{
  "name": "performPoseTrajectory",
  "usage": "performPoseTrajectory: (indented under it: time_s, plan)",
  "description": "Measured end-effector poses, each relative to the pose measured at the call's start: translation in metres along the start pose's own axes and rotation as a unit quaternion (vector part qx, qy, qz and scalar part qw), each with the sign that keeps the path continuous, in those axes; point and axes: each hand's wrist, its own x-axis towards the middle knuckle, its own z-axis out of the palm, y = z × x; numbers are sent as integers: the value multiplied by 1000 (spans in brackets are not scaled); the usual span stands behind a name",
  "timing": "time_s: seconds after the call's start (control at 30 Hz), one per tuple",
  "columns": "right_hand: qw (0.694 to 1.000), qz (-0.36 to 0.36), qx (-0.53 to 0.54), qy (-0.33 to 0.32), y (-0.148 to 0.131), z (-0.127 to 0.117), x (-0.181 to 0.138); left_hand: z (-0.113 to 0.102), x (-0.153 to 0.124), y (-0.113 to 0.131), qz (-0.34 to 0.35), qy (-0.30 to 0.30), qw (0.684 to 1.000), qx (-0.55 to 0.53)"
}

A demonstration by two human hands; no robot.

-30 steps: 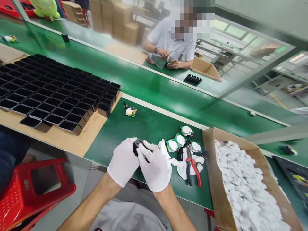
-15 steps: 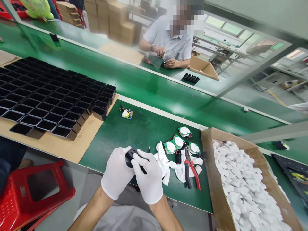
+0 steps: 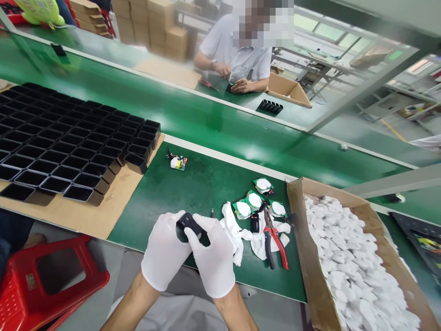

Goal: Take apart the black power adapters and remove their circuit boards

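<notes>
Both of my hands wear white gloves and meet over the bench's front edge. Between them is a small black plastic housing (image 3: 190, 224) with slots in its face. My left hand (image 3: 167, 250) grips its left side. Thumb and fingers of my right hand (image 3: 214, 253) close on its right side. To the right lie pliers (image 3: 272, 236) with red and black handles, on a crumpled white cloth (image 3: 262, 248). Several green circuit boards (image 3: 243, 210) topped with white discs sit behind them. Another small circuit board (image 3: 178, 162) with a yellow part lies farther back.
Rows of open black boxes (image 3: 58, 185) stand on cardboard (image 3: 113, 207) at left. A carton (image 3: 312, 276) of white pieces (image 3: 347, 257) is at right. Below left is a red stool (image 3: 24, 285). A co-worker (image 3: 237, 59) sits across the divider (image 3: 213, 124).
My right thumb and fingers have shifted on the black housing, and more of its slotted face shows. The whole view has moved slightly. The pliers and boards lie as before.
</notes>
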Motion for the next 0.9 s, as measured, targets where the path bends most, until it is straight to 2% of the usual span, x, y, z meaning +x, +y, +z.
performPoseTrajectory:
  time_s: [0.17, 0.47, 0.73, 0.9]
  plan:
    - [996, -47, -81, -1, 8, 3, -6, 3, -4, -4, 7, -2, 1000, -3]
    - [988, -94, -121, -19, 8, 4, 0, 2, -2, -7, 28, 2, 999, -25]
    - [968, -162, -191, 24, 10, 2, 4, 3, -2, -1, -61, -55, 996, -27]
    - [969, -162, -185, 8, 16, 0, 0, 3, 1, 1, -73, -74, 994, -45]
